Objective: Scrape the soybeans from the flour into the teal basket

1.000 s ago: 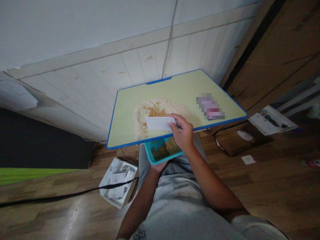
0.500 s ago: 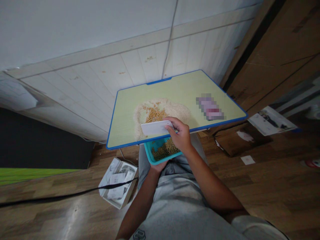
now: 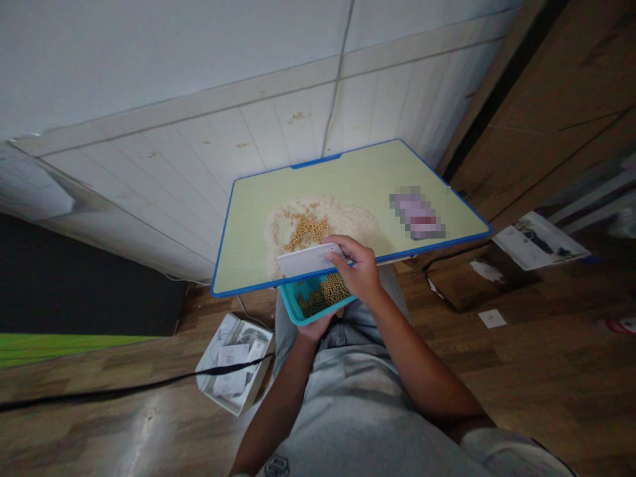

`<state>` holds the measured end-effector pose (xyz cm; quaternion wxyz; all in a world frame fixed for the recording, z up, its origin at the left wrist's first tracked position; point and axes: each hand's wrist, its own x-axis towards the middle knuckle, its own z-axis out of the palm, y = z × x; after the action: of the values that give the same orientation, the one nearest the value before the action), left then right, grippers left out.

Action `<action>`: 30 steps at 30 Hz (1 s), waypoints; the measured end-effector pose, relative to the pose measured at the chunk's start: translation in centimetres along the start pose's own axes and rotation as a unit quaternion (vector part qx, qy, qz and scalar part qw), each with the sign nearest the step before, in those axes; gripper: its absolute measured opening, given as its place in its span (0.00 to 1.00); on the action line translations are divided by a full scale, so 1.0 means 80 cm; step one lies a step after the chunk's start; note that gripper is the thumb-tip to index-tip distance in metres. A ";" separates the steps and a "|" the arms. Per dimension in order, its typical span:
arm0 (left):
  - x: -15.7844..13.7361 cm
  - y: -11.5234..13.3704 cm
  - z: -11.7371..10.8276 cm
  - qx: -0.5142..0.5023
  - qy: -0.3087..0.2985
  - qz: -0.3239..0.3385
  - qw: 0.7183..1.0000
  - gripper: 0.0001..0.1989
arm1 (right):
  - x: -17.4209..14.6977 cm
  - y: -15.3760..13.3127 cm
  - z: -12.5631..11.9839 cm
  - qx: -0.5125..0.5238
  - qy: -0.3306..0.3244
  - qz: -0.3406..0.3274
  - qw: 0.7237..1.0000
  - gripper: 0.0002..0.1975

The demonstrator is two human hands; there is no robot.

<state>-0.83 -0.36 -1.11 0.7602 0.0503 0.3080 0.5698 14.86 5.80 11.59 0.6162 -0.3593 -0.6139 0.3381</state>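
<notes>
My right hand [image 3: 356,265] pinches a flat white scraper card [image 3: 307,260], its long edge down on the tabletop near the front rim. Just beyond the card lies a heap of yellow soybeans [image 3: 304,228], ringed by pale grains like rice [image 3: 355,222]. Below the table edge, my left hand [image 3: 317,327] is closed under a turquoise plastic tray [image 3: 299,320] at lap height. Inside the tray are more soybeans [image 3: 332,291] with darker, greenish ones. The fingers of my left hand are mostly hidden beneath it.
The small folding table [image 3: 253,199] has a blue rim and stands against a white panelled wall [image 3: 263,132]. A blurred-out pinkish item [image 3: 417,215] lies at its right. An open white box [image 3: 238,368] sits on the floor at left, cardboard [image 3: 457,275] at right.
The card has moved slightly toward me and left, to the table's front rim. Fewer soybeans lie in the heap behind it. The tray has shifted a little left.
</notes>
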 end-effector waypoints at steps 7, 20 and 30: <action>-0.005 0.001 0.007 -0.030 -0.011 0.011 0.999 0.41 | 0.001 -0.007 0.006 -0.006 0.016 -0.008 1.000 0.12; -0.009 0.007 0.018 -0.044 0.029 0.032 0.998 0.37 | 0.000 -0.012 0.027 0.006 -0.027 -0.020 0.999 0.12; -0.011 0.011 0.028 -0.058 0.024 0.023 0.998 0.36 | -0.001 -0.008 0.015 0.011 0.007 -0.020 1.000 0.11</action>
<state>-0.51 -0.26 1.44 0.7409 -0.0005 0.2913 0.6051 13.66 5.46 12.06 0.6307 -0.3428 -0.6129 0.3302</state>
